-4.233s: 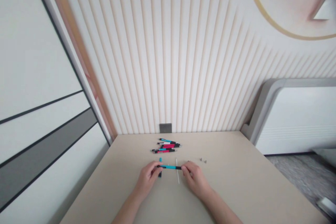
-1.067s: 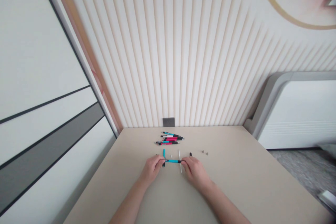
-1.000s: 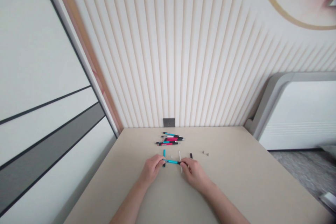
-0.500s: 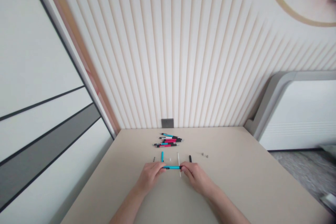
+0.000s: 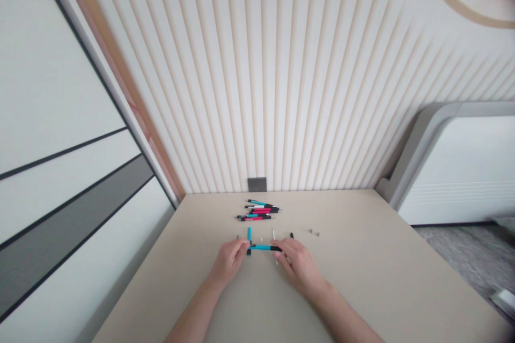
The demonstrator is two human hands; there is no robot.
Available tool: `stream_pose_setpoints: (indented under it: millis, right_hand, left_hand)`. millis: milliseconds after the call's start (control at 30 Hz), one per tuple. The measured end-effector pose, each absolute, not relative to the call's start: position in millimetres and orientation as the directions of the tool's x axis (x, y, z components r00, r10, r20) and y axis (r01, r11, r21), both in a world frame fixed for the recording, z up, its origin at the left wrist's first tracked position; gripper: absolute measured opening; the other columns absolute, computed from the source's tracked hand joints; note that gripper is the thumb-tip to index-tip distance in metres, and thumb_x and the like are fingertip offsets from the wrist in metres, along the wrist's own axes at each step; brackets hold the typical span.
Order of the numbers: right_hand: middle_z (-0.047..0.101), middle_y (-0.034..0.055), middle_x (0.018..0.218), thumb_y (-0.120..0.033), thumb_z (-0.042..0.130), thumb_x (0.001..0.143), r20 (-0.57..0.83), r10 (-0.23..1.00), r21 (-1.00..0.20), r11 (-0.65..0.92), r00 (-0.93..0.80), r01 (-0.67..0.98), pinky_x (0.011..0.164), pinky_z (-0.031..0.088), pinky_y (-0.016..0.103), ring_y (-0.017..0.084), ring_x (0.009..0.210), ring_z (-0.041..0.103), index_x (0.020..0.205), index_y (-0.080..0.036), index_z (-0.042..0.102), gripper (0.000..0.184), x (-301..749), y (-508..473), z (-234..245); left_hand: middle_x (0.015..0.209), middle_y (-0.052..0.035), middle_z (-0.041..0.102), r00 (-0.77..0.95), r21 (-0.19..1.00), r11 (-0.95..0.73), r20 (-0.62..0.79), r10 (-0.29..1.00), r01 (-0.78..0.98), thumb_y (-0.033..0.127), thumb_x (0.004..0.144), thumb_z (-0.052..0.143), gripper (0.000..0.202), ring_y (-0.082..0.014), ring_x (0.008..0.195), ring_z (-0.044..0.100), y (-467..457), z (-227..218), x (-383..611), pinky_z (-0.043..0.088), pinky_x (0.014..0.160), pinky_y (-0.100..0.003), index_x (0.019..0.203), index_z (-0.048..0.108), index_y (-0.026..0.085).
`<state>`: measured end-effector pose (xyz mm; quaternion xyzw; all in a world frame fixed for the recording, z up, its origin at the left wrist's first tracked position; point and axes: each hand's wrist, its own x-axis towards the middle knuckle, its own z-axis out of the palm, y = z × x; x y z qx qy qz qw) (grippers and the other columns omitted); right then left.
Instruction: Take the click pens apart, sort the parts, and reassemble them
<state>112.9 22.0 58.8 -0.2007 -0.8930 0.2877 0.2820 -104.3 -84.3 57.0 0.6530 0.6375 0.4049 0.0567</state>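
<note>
A blue pen (image 5: 260,247) with a black grip is held level between my hands, just above the table. My left hand (image 5: 231,260) pinches its clip end. The fingers of my right hand (image 5: 296,261) are closed around its black grip end. Just behind and partly under the pen lies a loose blue pen barrel (image 5: 249,233) with a black end. A thin white refill (image 5: 273,233) runs beneath my right fingers, partly hidden. Between barrel and refill sits a tiny whitish piece (image 5: 261,239). A black grip piece (image 5: 292,235) pokes out behind my right hand, mostly covered.
Several blue, red and white pens (image 5: 259,211) lie in a pile farther back on the beige table (image 5: 193,300). Two small metal pen tips (image 5: 314,232) rest at right. A ribbed wall with a dark socket (image 5: 257,184) borders the table's back edge.
My right fingers have shifted further over the pen's grip end, covering more of it and the refill. My left hand has turned slightly at the clip end. The view has tilted a little.
</note>
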Motion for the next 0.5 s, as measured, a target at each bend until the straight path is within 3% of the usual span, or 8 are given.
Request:
stream_pose_setpoints:
  millis: [133,200,267,367,433,500]
  right_hand:
    - [0.064,0.0055,0.087,-0.031,0.047,0.097,0.367,0.585,-0.675,0.702,-0.723,0.226,0.076,0.047,0.03,0.019,0.083,0.06,0.094,-0.021,0.063,0.019,113.1,23.1,55.4]
    - [0.063,0.0066,0.097,-0.03,0.054,0.093,0.385,0.587,-0.69,0.696,-0.712,0.201,0.08,0.048,0.031,0.02,0.09,0.059,0.102,-0.021,0.059,0.014,113.0,23.2,55.0]
    - [0.063,0.0077,0.103,-0.029,0.052,0.094,0.384,0.581,-0.692,0.695,-0.718,0.193,0.085,0.047,0.032,0.02,0.096,0.058,0.112,-0.021,0.056,0.02,112.5,23.0,54.8]
    - [0.065,0.0064,0.094,-0.027,0.043,0.098,0.332,0.584,-0.692,0.684,-0.741,0.229,0.082,0.047,0.032,0.02,0.089,0.06,0.104,-0.022,0.059,0.018,111.7,23.0,53.0]
    - [0.064,0.0052,0.09,-0.026,0.046,0.096,0.318,0.6,-0.705,0.667,-0.734,0.24,0.078,0.047,0.03,0.019,0.084,0.06,0.099,-0.021,0.059,0.014,111.5,23.1,51.4]
    - [0.065,0.0059,0.097,-0.026,0.053,0.092,0.333,0.608,-0.718,0.659,-0.721,0.224,0.081,0.048,0.031,0.019,0.089,0.06,0.11,-0.021,0.056,0.019,111.5,22.9,50.2]
  left_hand:
    - [0.058,0.0015,0.059,-0.093,0.556,-0.198,0.451,0.888,0.807,0.039,0.1,0.034,0.039,-0.0112,0.051,0.054,-84.3,54.9,-104.0,0.041,0.055,-0.02,0.084,0.064,0.019]
    - [0.057,0.0016,0.059,-0.1,0.56,-0.191,0.447,0.889,0.806,0.039,0.1,0.034,0.039,-0.011,0.05,0.054,-83.9,53.7,-103.7,0.041,0.054,-0.02,0.083,0.063,0.018]
    - [0.056,0.0019,0.058,-0.114,0.571,-0.183,0.445,0.888,0.8,0.039,0.1,0.034,0.039,-0.0109,0.049,0.054,-83.8,53.0,-103.8,0.04,0.053,-0.02,0.083,0.063,0.018]
    - [0.055,0.0019,0.058,-0.126,0.579,-0.176,0.443,0.887,0.796,0.04,0.1,0.034,0.041,-0.0111,0.049,0.053,-84.2,53.1,-103.9,0.041,0.053,-0.02,0.084,0.064,0.018]
    - [0.054,0.0018,0.058,-0.127,0.58,-0.172,0.438,0.89,0.796,0.042,0.1,0.033,0.042,-0.0114,0.049,0.053,-84.5,53.6,-103.8,0.042,0.054,-0.021,0.084,0.064,0.019]
    - [0.054,0.0017,0.057,-0.131,0.582,-0.164,0.431,0.893,0.797,0.043,0.1,0.032,0.044,-0.0116,0.049,0.053,-84.8,54.0,-103.5,0.042,0.054,-0.021,0.084,0.065,0.019]
